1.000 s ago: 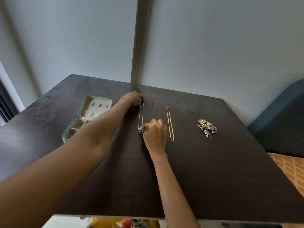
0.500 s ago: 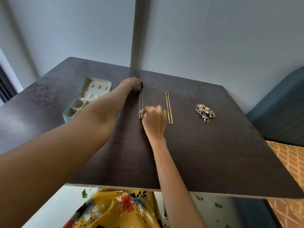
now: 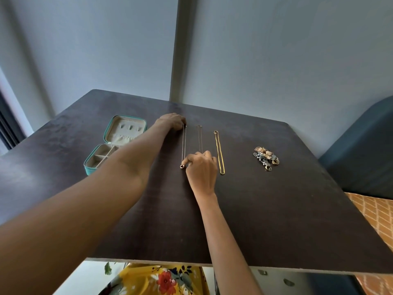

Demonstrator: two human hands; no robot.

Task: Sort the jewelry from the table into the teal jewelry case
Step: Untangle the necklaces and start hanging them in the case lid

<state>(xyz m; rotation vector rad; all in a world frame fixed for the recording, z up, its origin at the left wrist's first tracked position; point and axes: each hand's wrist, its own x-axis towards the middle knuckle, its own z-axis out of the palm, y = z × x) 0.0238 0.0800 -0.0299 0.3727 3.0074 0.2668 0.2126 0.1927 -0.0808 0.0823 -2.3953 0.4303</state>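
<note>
Holding the thin pendant necklace (image 3: 184, 145) at both ends: left hand (image 3: 173, 122) fingers curled at the clasp end, right hand (image 3: 201, 167) pinching beside the pendant. It lies flat on the tabletop (image 3: 265, 209), just right of the open teal case (image 3: 116, 143). Risk: lifting unevenly could tangle it or snag the neighbouring chain (image 3: 199, 138), touching the right hand.
</note>
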